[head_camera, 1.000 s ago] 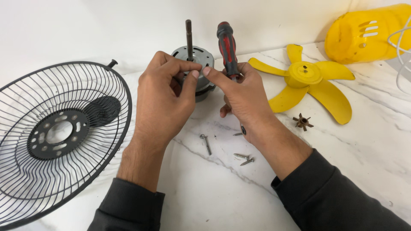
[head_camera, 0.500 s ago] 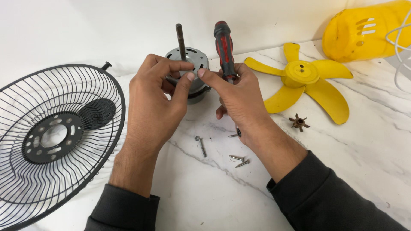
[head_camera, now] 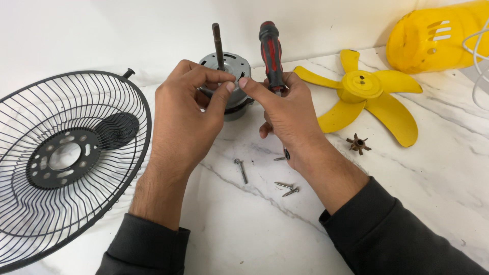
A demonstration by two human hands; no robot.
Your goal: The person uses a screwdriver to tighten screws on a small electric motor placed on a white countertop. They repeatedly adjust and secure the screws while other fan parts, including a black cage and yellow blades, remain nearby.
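Note:
A grey fan motor [head_camera: 230,65] with an upright dark shaft [head_camera: 218,45] stands on the white marble table [head_camera: 244,224]. My left hand [head_camera: 184,118] is pinched at the motor's front edge, thumb and forefinger closed on something too small to make out. My right hand [head_camera: 285,116] meets it fingertip to fingertip and also grips a red and black screwdriver [head_camera: 270,51], handle pointing up. Whatever sits between the fingertips is hidden.
A black wire fan grille [head_camera: 63,158] lies at the left. A yellow fan blade [head_camera: 364,94] and a yellow housing [head_camera: 438,35] lie at the right, with a small brown nut [head_camera: 358,143]. Loose screws [head_camera: 285,187] and a bolt [head_camera: 241,170] lie beneath my hands.
Both hands stay pinched together at the motor with the screwdriver upright in the right hand. The view has shifted slightly; the hands have barely moved.

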